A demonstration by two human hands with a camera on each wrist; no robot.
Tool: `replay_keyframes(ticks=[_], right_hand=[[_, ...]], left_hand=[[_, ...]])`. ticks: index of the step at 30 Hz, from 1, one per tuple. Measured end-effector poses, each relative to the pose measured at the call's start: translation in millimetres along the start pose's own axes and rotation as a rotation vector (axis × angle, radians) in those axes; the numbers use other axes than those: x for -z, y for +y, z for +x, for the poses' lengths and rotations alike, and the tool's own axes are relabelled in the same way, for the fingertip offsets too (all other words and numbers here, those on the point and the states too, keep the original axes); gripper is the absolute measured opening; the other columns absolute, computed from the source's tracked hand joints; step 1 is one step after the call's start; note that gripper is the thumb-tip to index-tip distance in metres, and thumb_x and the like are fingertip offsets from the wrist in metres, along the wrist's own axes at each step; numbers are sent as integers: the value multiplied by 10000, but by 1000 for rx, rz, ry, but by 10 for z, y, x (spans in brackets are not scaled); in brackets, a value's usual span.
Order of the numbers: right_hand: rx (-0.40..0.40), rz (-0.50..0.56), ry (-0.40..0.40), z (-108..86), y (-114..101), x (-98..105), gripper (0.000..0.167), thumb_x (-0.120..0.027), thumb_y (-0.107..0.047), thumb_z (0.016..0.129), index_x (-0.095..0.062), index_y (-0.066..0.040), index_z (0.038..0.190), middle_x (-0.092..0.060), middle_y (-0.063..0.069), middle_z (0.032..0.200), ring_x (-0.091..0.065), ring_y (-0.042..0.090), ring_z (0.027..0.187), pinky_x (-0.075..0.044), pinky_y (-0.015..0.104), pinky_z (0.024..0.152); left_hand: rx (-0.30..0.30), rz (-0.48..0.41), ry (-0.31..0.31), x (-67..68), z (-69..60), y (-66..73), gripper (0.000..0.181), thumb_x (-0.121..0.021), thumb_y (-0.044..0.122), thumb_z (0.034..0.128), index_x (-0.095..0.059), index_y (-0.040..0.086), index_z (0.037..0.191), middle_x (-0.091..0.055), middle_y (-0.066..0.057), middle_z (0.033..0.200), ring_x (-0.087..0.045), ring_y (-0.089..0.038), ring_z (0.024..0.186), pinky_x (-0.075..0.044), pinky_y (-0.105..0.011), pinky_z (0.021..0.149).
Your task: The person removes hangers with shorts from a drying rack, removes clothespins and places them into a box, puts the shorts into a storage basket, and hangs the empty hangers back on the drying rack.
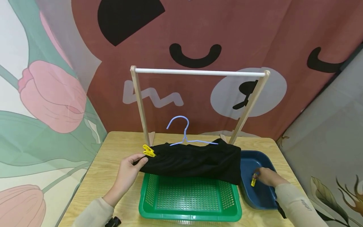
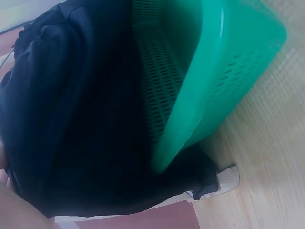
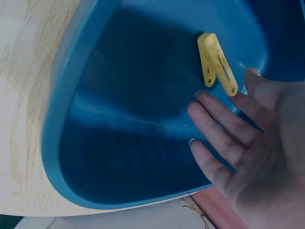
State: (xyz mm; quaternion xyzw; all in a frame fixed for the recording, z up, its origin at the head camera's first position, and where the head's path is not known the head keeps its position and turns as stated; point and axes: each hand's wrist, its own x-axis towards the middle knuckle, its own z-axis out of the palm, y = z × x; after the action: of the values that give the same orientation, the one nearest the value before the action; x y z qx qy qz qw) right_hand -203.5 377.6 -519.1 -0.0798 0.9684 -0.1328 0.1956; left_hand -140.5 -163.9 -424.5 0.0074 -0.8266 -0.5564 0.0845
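A black garment [image 1: 193, 160] with a gathered, elastic-looking edge [image 2: 24, 45] lies over a lilac hanger [image 1: 185, 132], whose hook sticks up. One yellow clothespin [image 1: 148, 151] grips the garment's left end. Right beside that clothespin, my left hand [image 1: 129, 170] pinches the garment's left corner between thumb and fingers. My right hand [image 3: 252, 138] reaches into a blue basin [image 1: 256, 154], its fingers mostly straight. Another yellow clothespin [image 3: 217, 62] is in the basin just beyond the fingertips; its near end lies close to the index finger. Whether they touch, I cannot tell.
A green perforated basket [image 1: 190, 216] stands partly under the garment's front edge. Behind rises a rack with a white bar [image 1: 198, 72] and wooden posts [image 1: 249, 107]. Everything stands on a wood-grain table [image 1: 119, 148], with printed curtains at the back and sides.
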Motion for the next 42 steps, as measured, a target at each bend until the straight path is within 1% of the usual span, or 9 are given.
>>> replay_keyframes(ticks=[5,10,18,24,28,30,33,37,42], right_hand=[[-2,22,23,-26,-7,51,354,-608,-167,987,-616,135,1173,-637,317,1106,-600,497,1027,-477,597,866],[14,65,51,-77,-25,177,410,-574,-195,1012,-573,154,1228,-645,296,1088,-637,438,962,-514,551,808],[54,130,183,-247,-164,490,443,-520,-257,1046,-557,101,1305,-644,265,1153,-639,399,986,-518,526,767],[94,63,415,-353,-367,642,331,-546,-215,1037,-640,19,1252,-686,227,1090,-658,381,905,-514,541,702],[139,46,610,-427,-511,706,257,-579,-157,1017,-673,-8,1204,-704,211,1007,-594,242,629,-438,405,509],[168,37,708,-455,-584,728,227,-602,-118,998,-685,-15,1183,-708,210,990,-538,191,563,-372,346,471],[216,34,838,-481,-699,756,203,-630,-63,970,-699,-24,1157,-717,185,978,-574,233,588,-399,363,482],[280,54,1004,-505,-850,781,213,-664,11,926,-713,-28,1130,-726,122,921,-638,275,730,-463,382,584],[392,109,1169,-499,-1028,795,232,-703,69,873,-736,-27,1082,-719,119,870,-613,212,758,-427,210,677]], left_hand=[[10,-3,-7,-6,2,1,148,-695,71,929,-747,0,1048,-707,-124,1105,-630,-241,1056,-506,-215,838],[18,1,-2,-7,4,-6,152,-696,75,929,-748,-2,1049,-709,-127,1103,-632,-248,1058,-503,-204,838],[-1,14,10,-12,9,-15,170,-703,101,928,-751,2,1058,-713,-126,1106,-637,-251,1072,-500,-216,857],[-18,18,22,-13,1,-36,160,-705,99,925,-754,6,1046,-717,-118,1093,-638,-243,1059,-502,-224,856],[-6,6,16,-18,1,-34,176,-709,85,920,-748,-8,1065,-710,-135,1115,-636,-260,1080,-497,-195,848],[3,3,13,-22,2,-30,183,-709,82,920,-745,-13,1072,-707,-141,1124,-634,-268,1088,-495,-188,844],[16,3,14,-29,4,-28,187,-708,81,921,-743,-14,1079,-704,-141,1132,-630,-268,1097,-493,-187,845],[22,0,22,-43,5,-37,190,-713,76,915,-742,-19,1077,-704,-143,1130,-628,-266,1094,-493,-190,845],[28,-1,15,-60,0,-46,196,-714,84,916,-742,-21,1079,-703,-149,1131,-626,-276,1103,-493,-190,841]])
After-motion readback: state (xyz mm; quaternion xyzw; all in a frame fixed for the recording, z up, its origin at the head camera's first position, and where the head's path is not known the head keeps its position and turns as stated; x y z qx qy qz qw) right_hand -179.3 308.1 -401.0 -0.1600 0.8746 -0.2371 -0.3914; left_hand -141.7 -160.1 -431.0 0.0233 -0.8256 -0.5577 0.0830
